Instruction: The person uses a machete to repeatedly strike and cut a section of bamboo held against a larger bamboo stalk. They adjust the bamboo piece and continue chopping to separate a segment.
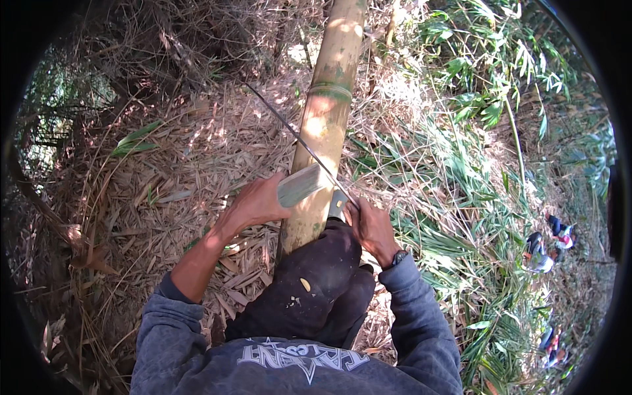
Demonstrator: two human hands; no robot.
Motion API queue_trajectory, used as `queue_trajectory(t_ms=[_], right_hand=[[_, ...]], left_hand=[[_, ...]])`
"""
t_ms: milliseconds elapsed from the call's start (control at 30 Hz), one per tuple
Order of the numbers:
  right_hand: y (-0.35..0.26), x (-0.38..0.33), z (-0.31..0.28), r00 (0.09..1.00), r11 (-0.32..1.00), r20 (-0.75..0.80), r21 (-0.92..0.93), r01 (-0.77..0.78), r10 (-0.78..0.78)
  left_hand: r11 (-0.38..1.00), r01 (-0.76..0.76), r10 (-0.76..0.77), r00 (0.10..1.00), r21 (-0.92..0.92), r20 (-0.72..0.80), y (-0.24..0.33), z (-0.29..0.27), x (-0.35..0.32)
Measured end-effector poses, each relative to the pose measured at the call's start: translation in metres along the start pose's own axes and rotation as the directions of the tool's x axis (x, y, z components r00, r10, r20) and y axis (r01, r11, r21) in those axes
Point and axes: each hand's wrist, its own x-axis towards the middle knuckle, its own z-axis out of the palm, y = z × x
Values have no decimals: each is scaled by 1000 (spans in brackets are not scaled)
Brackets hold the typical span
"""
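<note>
A thick yellow bamboo pole [324, 125] runs from the top of the view down to my dark-trousered leg, which bends against its near end. My right hand [372, 227] is closed round the near end of a long thin dark blade [276, 113]. This blade lies slantwise over the pole, its tip up to the left; seen edge-on, I cannot tell whether it is a saw or a machete. At the pole's left side, my left hand [260, 199] grips a flat grey-green strip [299, 187] lying across the pole, seemingly bamboo. Its fingertips are partly hidden.
Dry leaf litter [191, 151] covers the ground to the left, with tangled dry twigs [204, 33] beyond. Cut green leafy branches [441, 230] lie on the right, below a standing leafy bush [480, 66]. Other people [550, 247] are far off at the right.
</note>
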Motion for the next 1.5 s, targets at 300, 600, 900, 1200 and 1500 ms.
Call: queue_trajectory(t_ms=[300,600,900,1200,1500], right_hand=[[-15,13,-6,998,992,-40,111,59,-55],[-36,18,-21,978,953,-206,285,106,-47],[-5,0,-3,997,988,51,145,-58,52],[10,-5,8,997,999,69,37,-25,22],[-25,9,-14,996,982,-74,175,71,-58]], left_hand=[[997,23,-22,1000,-71,19,-2,0,4],[997,27,-27,1000,-68,7,-7,7,4],[999,4,-7,999,-51,-53,-11,18,-2],[999,25,-27,998,-27,-61,-5,16,3],[1000,6,-7,993,-7,-114,-10,18,2]])
